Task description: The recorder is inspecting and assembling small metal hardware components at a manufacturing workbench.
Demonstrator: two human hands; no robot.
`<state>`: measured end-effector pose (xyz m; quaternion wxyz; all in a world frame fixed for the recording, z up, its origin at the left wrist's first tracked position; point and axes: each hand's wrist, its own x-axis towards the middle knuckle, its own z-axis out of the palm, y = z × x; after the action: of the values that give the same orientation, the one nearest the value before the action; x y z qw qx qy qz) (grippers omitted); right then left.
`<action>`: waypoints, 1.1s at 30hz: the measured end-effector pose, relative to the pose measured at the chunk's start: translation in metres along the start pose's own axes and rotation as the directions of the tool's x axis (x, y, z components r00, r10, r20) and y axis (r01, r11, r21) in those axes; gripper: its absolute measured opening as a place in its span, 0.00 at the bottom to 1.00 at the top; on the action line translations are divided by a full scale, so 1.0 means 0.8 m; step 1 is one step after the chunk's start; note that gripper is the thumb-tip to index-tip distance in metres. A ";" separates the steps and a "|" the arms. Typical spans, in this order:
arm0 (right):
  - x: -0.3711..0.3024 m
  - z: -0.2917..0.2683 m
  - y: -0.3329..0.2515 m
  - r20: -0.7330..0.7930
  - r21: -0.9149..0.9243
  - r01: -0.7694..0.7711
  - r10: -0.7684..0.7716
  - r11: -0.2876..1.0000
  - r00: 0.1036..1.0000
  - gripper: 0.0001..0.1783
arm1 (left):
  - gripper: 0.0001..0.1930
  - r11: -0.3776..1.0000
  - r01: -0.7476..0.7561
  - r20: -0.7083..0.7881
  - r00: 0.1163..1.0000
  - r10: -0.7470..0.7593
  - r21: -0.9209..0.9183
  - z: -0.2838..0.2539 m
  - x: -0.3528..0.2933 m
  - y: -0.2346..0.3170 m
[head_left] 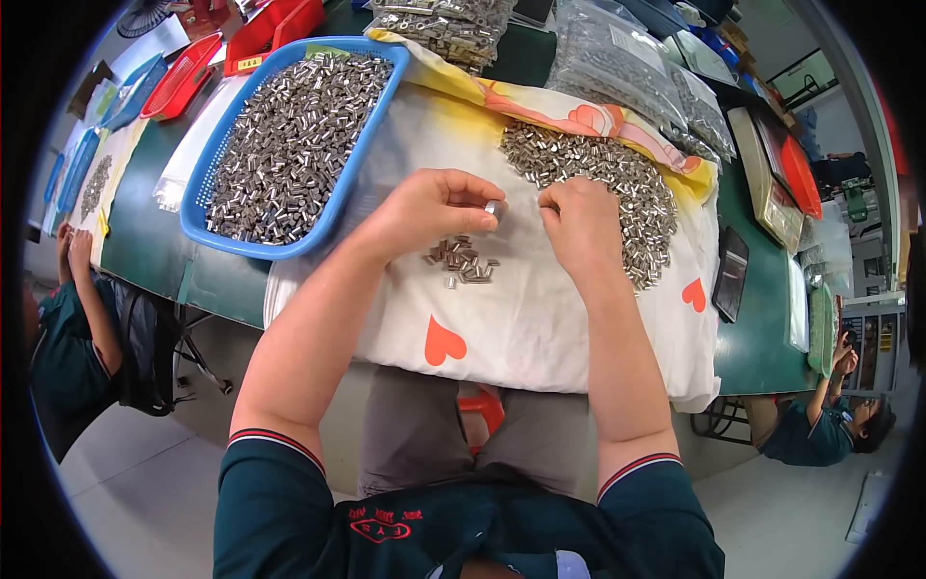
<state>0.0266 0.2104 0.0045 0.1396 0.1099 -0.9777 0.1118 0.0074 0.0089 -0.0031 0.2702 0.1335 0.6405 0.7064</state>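
Between the thumb and forefinger of my left hand [434, 210] is a small shiny metal sleeve [494, 208], held above the white cloth. My right hand [585, 224] is closed a short way to its right, fingertips pinched together; whatever they hold, if anything, is hidden. Under my left hand lies a small group of metal sleeves [467, 262] on the cloth [511, 318]. A much larger heap of similar metal sleeves [648, 207] spreads behind and to the right of my right hand.
A blue basket [198, 198] full of metal sleeves stands at the left. Bagged parts [617, 63] lie at the back. A dark phone [731, 275] rests on the green table [762, 328] at the right. Other people sit at far left [72, 338] and far right [820, 425].
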 end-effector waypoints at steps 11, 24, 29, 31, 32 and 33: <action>-0.003 -0.003 -0.004 -0.067 0.287 0.023 -0.004 0.958 0.998 0.04 | 0.16 0.995 -0.017 0.023 1.000 0.020 -0.098 0.001 0.002 0.001; -0.012 -0.018 -0.039 0.074 0.733 -0.058 0.005 0.678 0.997 0.05 | 0.15 0.991 -0.023 0.006 1.000 0.024 -0.135 -0.002 0.000 -0.003; -0.014 -0.011 -0.043 -0.094 0.541 0.124 -0.087 0.832 0.992 0.05 | 0.15 0.997 -0.037 -0.031 0.999 0.035 -0.062 0.000 0.002 -0.005; -0.014 -0.011 -0.044 -0.088 0.537 0.116 -0.081 0.836 0.993 0.05 | 0.15 0.999 -0.043 -0.048 0.998 0.042 -0.011 0.001 0.002 -0.005; -0.014 -0.012 -0.044 -0.085 0.532 0.110 -0.077 0.839 0.993 0.05 | 0.15 0.998 -0.034 -0.039 0.999 0.032 -0.045 0.002 0.001 -0.003; -0.013 -0.015 -0.042 -0.086 0.534 0.111 -0.078 0.838 0.993 0.05 | 0.15 0.997 -0.026 -0.033 0.999 0.024 -0.075 0.000 0.001 -0.002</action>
<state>0.0476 0.1837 0.0190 0.1380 0.1892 -0.8959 0.3774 0.0073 0.0096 -0.0046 0.2560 0.1198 0.6158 0.7354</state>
